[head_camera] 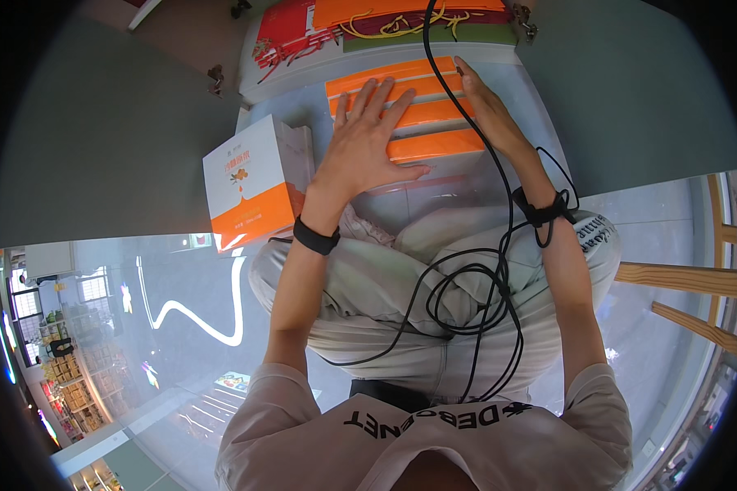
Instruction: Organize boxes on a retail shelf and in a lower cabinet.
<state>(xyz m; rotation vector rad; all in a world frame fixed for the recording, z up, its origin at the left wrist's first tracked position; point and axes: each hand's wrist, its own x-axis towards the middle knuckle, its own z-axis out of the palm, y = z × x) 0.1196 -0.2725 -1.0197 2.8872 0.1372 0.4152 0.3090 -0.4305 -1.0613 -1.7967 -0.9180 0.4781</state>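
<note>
Several orange-and-white cartons (437,145) stand packed side by side in a row on the floor in front of me, their orange edges facing up. My left hand (362,144) lies across their left part with its fingers spread and its thumb pointing right. At the right end of the row, my right hand (491,113) is laid flat along the cartons' side, its fingers stretched forward. Part of its palm and thumb is hidden. To the left stands another white-and-orange carton (245,178) with printed fruit and writing, next to more white boxes partly behind it.
Grey-green cabinet doors stand swung out at left (104,147) and right (626,104). Red and orange paper bags (405,15) with cord handles lie inside the cabinet. A black cable (467,110) hangs across the cartons and coils on my lap. Wooden chair legs (675,279) are at right.
</note>
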